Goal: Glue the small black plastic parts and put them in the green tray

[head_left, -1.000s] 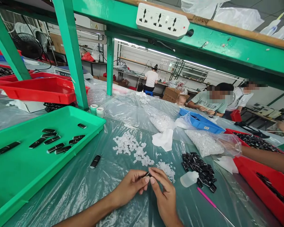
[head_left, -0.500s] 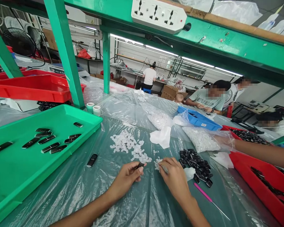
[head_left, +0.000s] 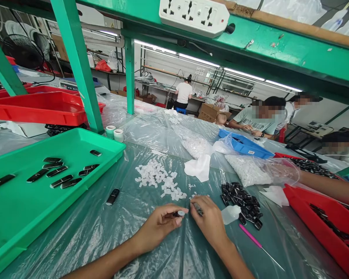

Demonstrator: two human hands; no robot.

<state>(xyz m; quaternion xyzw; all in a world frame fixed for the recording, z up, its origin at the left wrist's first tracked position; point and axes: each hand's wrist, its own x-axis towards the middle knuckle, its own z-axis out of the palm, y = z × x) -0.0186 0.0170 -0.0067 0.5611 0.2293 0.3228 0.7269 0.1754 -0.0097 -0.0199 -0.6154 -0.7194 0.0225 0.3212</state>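
My left hand [head_left: 155, 228] is closed around a small black casing [head_left: 179, 214], its pale grey end facing me between thumb and fingers. Close beside it, my right hand [head_left: 209, 221] has thumb and fingertips pinched low at the tabletop; whatever they hold is hidden. Tiny white parts [head_left: 192, 186] lie just beyond those fingers. Farther back are loose white tabs [head_left: 152, 173]. A heap of black casings [head_left: 240, 199] lies right of my right hand, with a translucent bottle [head_left: 230, 214] between them. One black casing [head_left: 113, 197] sits alone to the left.
A green tray [head_left: 104, 170] with several black pieces fills the left. A pink-handled thin tool [head_left: 250, 235] lies at right, near a red tray [head_left: 305, 221]. Another person's arm [head_left: 331, 186] reaches into a bag of white parts [head_left: 247, 170]. A green shelf beam [head_left: 279, 50] crosses overhead.
My left hand has drawn slightly nearer and turned the casing so its pale end shows. My right hand has shifted a little left and nearer, uncovering more of the bottle.
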